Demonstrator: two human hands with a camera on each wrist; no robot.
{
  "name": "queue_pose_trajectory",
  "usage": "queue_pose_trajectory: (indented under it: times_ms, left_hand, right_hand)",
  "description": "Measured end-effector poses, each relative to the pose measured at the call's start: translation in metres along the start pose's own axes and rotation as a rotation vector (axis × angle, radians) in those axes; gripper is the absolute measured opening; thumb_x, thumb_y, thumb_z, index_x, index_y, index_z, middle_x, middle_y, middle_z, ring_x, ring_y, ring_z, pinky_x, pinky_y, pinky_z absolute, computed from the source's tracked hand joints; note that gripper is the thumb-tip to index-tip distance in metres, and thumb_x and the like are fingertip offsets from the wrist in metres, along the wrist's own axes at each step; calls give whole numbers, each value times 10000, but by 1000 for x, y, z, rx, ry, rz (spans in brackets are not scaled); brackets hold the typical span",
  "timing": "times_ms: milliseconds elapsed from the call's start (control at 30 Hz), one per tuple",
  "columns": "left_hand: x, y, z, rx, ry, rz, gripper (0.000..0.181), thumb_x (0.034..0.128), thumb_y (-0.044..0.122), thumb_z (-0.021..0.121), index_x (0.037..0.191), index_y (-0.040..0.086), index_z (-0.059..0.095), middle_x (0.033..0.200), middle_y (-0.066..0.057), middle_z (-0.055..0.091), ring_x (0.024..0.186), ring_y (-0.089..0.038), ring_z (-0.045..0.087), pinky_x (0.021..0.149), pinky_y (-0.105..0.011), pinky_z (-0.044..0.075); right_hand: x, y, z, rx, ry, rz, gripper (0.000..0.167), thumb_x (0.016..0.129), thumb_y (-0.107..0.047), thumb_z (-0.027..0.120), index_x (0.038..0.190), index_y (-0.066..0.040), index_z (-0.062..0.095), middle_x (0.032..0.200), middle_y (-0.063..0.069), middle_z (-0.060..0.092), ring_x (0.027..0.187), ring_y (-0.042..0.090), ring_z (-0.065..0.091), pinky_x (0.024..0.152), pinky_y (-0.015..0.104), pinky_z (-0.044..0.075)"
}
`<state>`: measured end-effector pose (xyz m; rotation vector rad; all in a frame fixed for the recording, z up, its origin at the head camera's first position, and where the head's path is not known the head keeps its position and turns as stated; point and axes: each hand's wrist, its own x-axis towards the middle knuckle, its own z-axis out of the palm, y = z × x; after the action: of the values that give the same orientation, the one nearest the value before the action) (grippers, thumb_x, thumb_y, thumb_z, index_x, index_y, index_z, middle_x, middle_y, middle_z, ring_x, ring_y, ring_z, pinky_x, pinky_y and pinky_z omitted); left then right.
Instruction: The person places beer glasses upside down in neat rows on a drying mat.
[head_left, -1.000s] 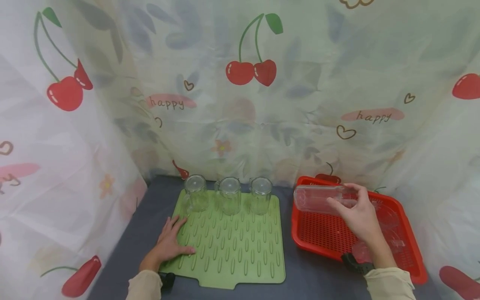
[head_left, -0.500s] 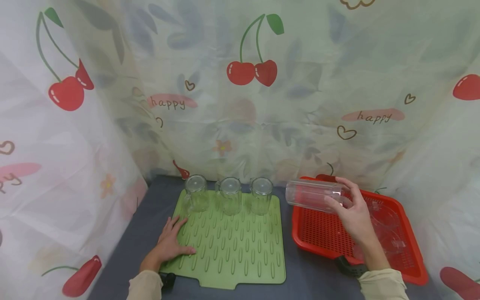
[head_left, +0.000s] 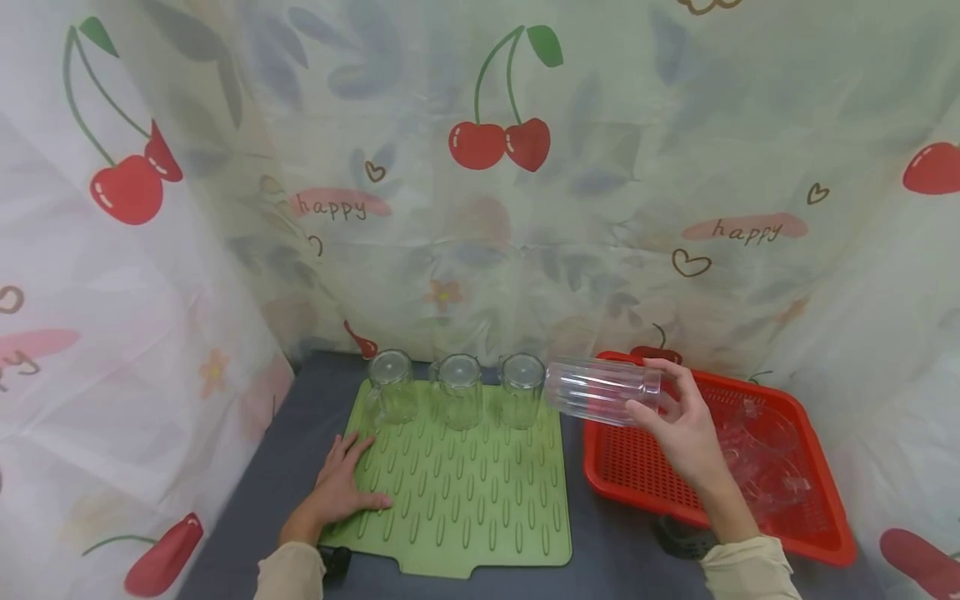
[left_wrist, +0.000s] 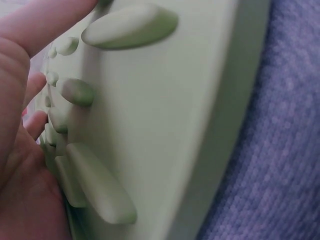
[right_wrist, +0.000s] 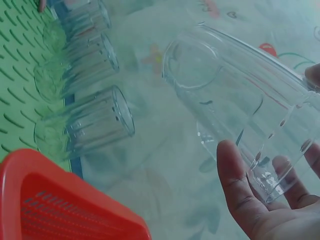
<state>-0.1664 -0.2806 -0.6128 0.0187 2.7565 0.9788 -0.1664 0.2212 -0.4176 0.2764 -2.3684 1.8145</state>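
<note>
My right hand (head_left: 690,433) grips a clear glass mug (head_left: 592,390) near one end, thumb on one side and fingers on the other. The mug lies sideways in the air between the green drying mat (head_left: 465,500) and the red basket, its far end close to the rightmost standing mug (head_left: 521,392). Another mug (head_left: 459,392) and a third mug (head_left: 392,387) stand upside down along the mat's back edge. On the mat's left side rests my left hand (head_left: 341,492), fingers spread, holding nothing; the left wrist view shows it against the mat's raised ridges (left_wrist: 102,185).
The red perforated basket (head_left: 637,508) stands at the right, with more clear glassware (head_left: 765,458) in its right part. A dark grey cloth (head_left: 607,558) covers the table. Printed curtains (head_left: 450,233) close off the back and both sides.
My right hand has carried the glass mug leftward, from over the basket to beside the mat's back right corner. The left hand has stayed where it was.
</note>
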Motion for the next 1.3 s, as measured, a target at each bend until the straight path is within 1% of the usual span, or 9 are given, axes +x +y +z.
queue_pose_trajectory:
  times_ms: [100, 267, 567, 767, 900, 1033, 1133, 1300]
  left_hand:
    - [0, 0, 0, -5, -2, 1, 1212, 676, 604, 889, 1628, 188, 266, 1711, -197, 58, 1565, -497, -81, 1175, -790, 117]
    - [0, 0, 0, -2, -1, 1, 1211, 677, 612, 885, 1628, 190, 265, 1711, -196, 57, 1566, -495, -78, 1178, -786, 118]
    - [-1, 3, 0, -10, -4, -2, 1203, 678, 601, 890, 1625, 186, 276, 1714, -192, 54, 1570, -488, -81, 1184, -780, 111]
    - [-3, 6, -1, -37, -6, -1, 1198, 662, 581, 906, 1613, 164, 308, 1707, -202, 66, 1562, -508, -65, 1149, -810, 120]
    - [-3, 5, -1, -29, -10, -4, 1197, 663, 590, 901, 1612, 163, 309, 1709, -200, 63, 1560, -511, -69, 1152, -806, 129]
    - [-2, 6, -1, -7, -13, -16, 1199, 667, 607, 893, 1616, 177, 300, 1712, -196, 55, 1560, -511, -84, 1170, -791, 131]
    - [-4, 10, -2, 1, -8, -23, 1198, 669, 596, 896, 1619, 183, 293, 1710, -205, 52, 1556, -522, -92, 1174, -790, 108]
    - [-10, 22, -3, 41, 17, -5, 1146, 728, 568, 869, 1618, 143, 286, 1688, -262, 96, 1534, -572, -57, 1178, -784, 57]
  right_hand:
    - [0, 0, 4, 31, -10, -9, 620, 963, -124, 701, 1482, -170, 365, 1365, -58, 474, 1156, 49, 610, 819, 200, 606]
    - [-1, 1, 9, 140, -56, -33, 582, 967, -37, 667, 1450, -159, 366, 1339, -22, 480, 1133, 68, 628, 827, 225, 616]
    - [-2, 4, 18, 239, -83, -57, 561, 953, 36, 635, 1421, -133, 377, 1346, 6, 480, 1112, 93, 647, 837, 255, 620]
    - [-3, 7, 26, 265, -84, -80, 560, 936, 55, 634, 1402, -131, 386, 1341, 5, 506, 1108, 97, 662, 845, 273, 621]
    - [-3, 8, 31, 286, -91, -88, 557, 933, 67, 627, 1394, -129, 386, 1338, 11, 501, 1101, 104, 658, 835, 282, 626]
    - [-3, 9, 36, 354, -121, -90, 528, 937, 110, 583, 1369, -127, 394, 1332, 11, 507, 1080, 101, 666, 799, 306, 638]
    - [-4, 10, 39, 371, -141, -98, 520, 936, 119, 573, 1358, -128, 397, 1326, 6, 513, 1084, 94, 667, 796, 310, 639]
    - [-6, 13, 41, 366, -150, -104, 521, 934, 104, 582, 1357, -137, 396, 1324, 10, 499, 1098, 92, 654, 811, 297, 634]
